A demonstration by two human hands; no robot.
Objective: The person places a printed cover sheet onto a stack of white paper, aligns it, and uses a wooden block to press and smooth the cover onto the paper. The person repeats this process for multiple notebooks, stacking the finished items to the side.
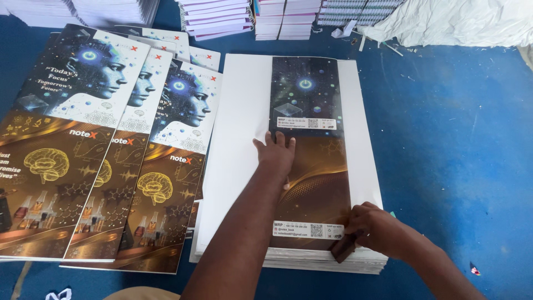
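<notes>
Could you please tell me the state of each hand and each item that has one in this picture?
left hand: flat, pressing on the printed strip
right hand: gripping a small brown block
small brown block: held at the strip's near end
printed strip: lying on the white sheet stack
white sheet stack: flat, piled
printed covers: fanned, overlapping

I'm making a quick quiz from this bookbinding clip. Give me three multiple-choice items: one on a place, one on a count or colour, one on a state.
1. Where does the left hand rest?
A. on the printed cover sheet
B. on the blue floor
C. on the white cloth

2. How many overlapping printed covers lie fanned left of the white paper stack?
A. one
B. at least three
C. none

3. How is the right hand?
A. flat and empty
B. closed on a small dark block
C. raised off the stack

Answers: 1 A, palm flat on the sheet. 2 B, three show clearly. 3 B, fingers wrap the block at the sheet's lower edge.
</notes>
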